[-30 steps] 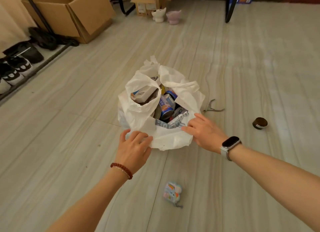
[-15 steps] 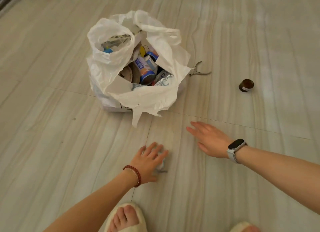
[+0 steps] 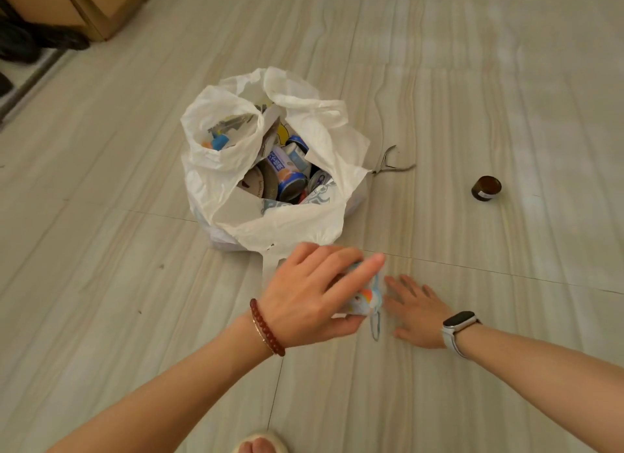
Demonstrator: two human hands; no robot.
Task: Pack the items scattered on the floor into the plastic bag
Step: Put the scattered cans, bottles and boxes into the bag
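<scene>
A white plastic bag stands open on the floor, holding cans and packets. My left hand, with a red bead bracelet, grips a small pale blue pouch just in front of the bag, lifted off the floor; a thin loop dangles from it. My right hand, with a watch on the wrist, lies flat with fingers spread on the floor beside the pouch. Metal nippers lie right of the bag. A small brown jar lies further right.
A cardboard box stands at the back left, with dark shoes beside it. A slippered foot shows at the bottom edge. The floor is pale wood-look tile.
My left hand left the bag's rim, reached down to the pouch on the floor and now holds it raised near the bag. My right hand left the bag and rests on the floor.
</scene>
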